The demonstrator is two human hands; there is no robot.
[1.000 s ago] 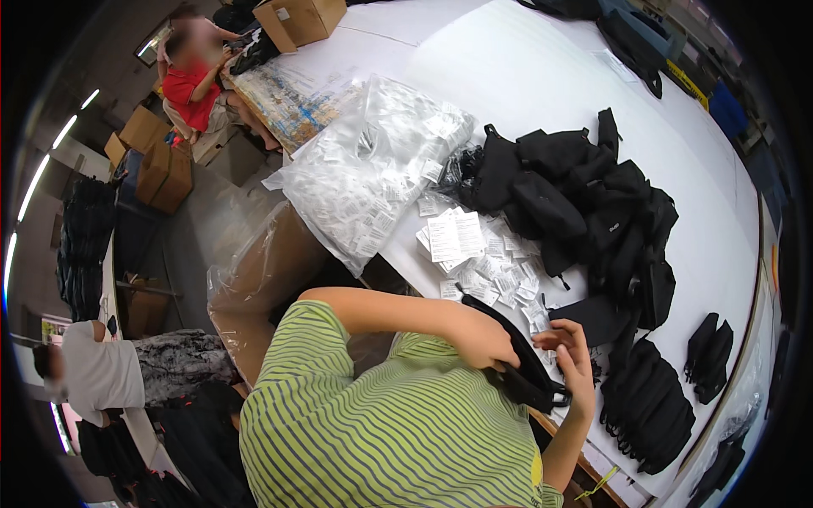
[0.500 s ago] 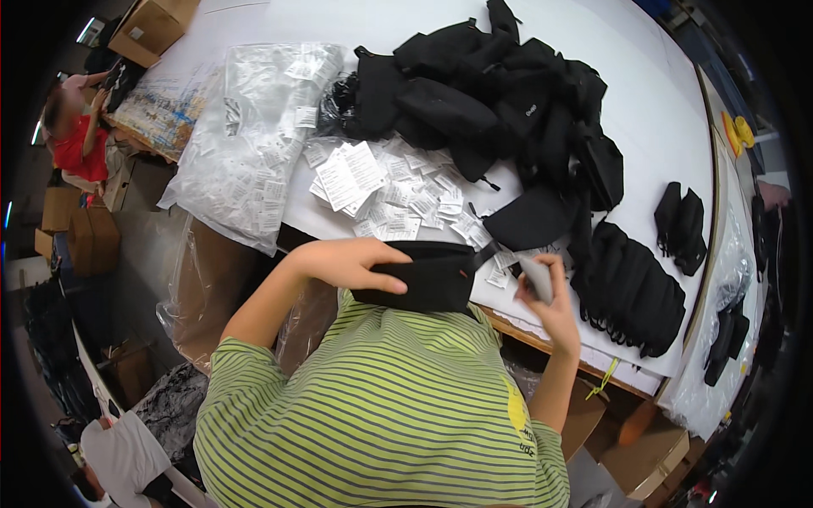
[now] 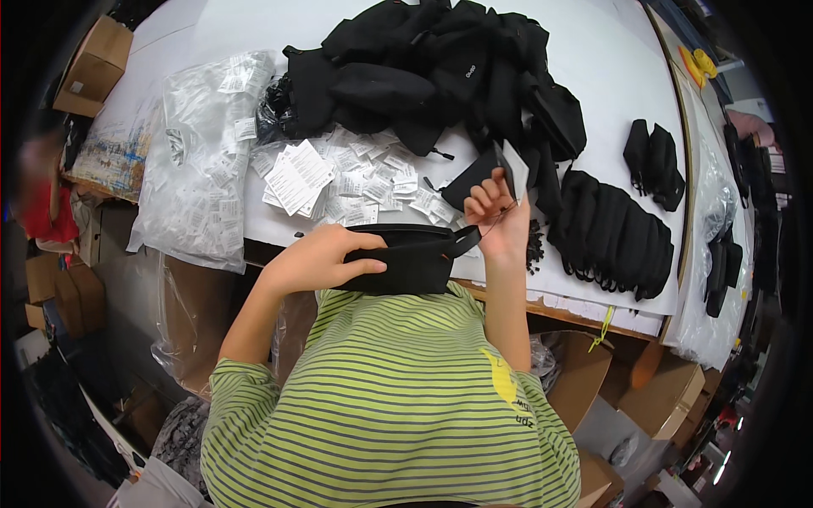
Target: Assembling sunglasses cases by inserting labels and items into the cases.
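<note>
My left hand (image 3: 326, 258) grips the left end of a black fabric pouch (image 3: 406, 273) close to my body. Its thumb lies on the near side, and the top of the pouch gapes a little. At the pouch's right end a short black strap loop (image 3: 465, 240) sticks out. My right hand (image 3: 501, 224) is raised beside that loop, its fingers curled around a white and grey card tag (image 3: 516, 173). A thin dark string runs between the tag and the area of the loop; where it ends is hard to make out.
Beyond the pouch lie a stack of printed white cards (image 3: 298, 179) and loose small white packets (image 3: 373, 173). A clear bag of packets (image 3: 199, 161) is at left. Black pouches form a heap (image 3: 440, 76) at the back and a row (image 3: 611, 235) at right.
My right hand has lifted the tag up and away, slightly to the left, fingers now pointing upward. The left hand still holds the pouch. The whole view has shifted, moving the table's contents leftward.
</note>
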